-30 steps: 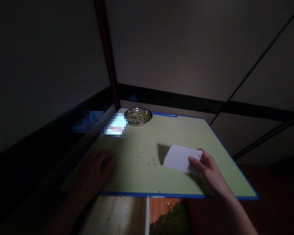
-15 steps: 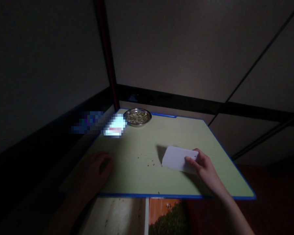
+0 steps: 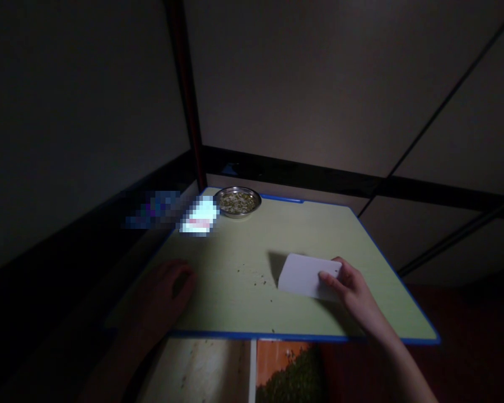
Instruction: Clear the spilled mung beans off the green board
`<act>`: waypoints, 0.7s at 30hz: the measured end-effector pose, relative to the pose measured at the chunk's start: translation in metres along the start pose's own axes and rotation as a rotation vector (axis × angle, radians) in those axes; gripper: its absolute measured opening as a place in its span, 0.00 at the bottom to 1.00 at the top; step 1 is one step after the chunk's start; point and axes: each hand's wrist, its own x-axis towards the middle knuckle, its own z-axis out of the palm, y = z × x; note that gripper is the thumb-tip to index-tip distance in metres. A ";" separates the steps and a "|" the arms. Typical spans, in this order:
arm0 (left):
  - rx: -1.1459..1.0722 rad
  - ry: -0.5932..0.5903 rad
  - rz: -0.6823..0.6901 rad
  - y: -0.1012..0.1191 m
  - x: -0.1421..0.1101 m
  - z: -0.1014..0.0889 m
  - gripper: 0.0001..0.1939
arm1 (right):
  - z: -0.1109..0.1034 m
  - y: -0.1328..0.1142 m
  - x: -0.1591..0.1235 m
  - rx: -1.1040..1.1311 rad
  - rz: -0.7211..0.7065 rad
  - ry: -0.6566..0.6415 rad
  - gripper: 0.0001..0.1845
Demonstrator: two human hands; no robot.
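Right fingers (image 3: pixel 330 280) pinch white scraper (image 3: pixel 300 274), lower right; left fingers (image 3: pixel 186 286) half-curled, lower left. Bottom-centre grain (image 3: pixel 273 331) could drop off bench (image 3: pixel 311 224) if nudged.

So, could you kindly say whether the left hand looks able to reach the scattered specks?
Probably yes: the left hand appears empty, and bare board separates it from the specks; the white scraper is beyond them.

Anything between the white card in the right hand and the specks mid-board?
Nothing visible. The card in the right hand has its left edge just right of the specks; only board, partly shadowed, shows between. The left hand lies beyond them, farther left.
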 end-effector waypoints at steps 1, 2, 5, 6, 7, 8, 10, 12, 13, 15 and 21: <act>-0.001 -0.004 -0.002 0.000 0.000 0.000 0.17 | 0.000 -0.001 -0.001 0.005 0.007 -0.008 0.20; -0.003 -0.009 -0.005 0.000 0.000 0.000 0.17 | -0.001 -0.002 -0.002 0.008 0.013 -0.010 0.20; -0.001 -0.010 -0.014 0.000 0.001 0.000 0.16 | -0.001 -0.003 -0.006 0.019 0.021 0.014 0.19; 0.001 -0.009 -0.013 0.000 0.001 0.000 0.16 | 0.000 -0.003 -0.008 0.023 0.021 0.023 0.18; 0.002 -0.007 -0.010 -0.001 0.000 0.000 0.16 | 0.000 -0.002 -0.010 0.026 0.022 0.029 0.18; 0.002 -0.007 -0.004 -0.001 0.000 0.000 0.16 | 0.001 -0.001 -0.012 0.028 0.025 0.033 0.19; -0.002 -0.008 0.009 -0.002 0.000 0.000 0.16 | 0.002 0.001 -0.014 0.024 0.032 0.042 0.19; -0.004 0.001 0.018 -0.003 0.000 0.000 0.17 | 0.002 0.002 -0.015 0.017 0.037 0.067 0.20; -0.004 0.006 0.021 -0.003 0.000 0.001 0.17 | 0.002 0.002 -0.015 0.013 0.036 0.086 0.20; 0.000 0.011 0.022 -0.005 0.000 0.002 0.16 | 0.001 0.002 -0.014 0.011 0.025 0.123 0.21; 0.012 0.002 0.024 -0.005 0.001 0.002 0.16 | 0.012 0.001 -0.012 0.059 0.005 0.138 0.22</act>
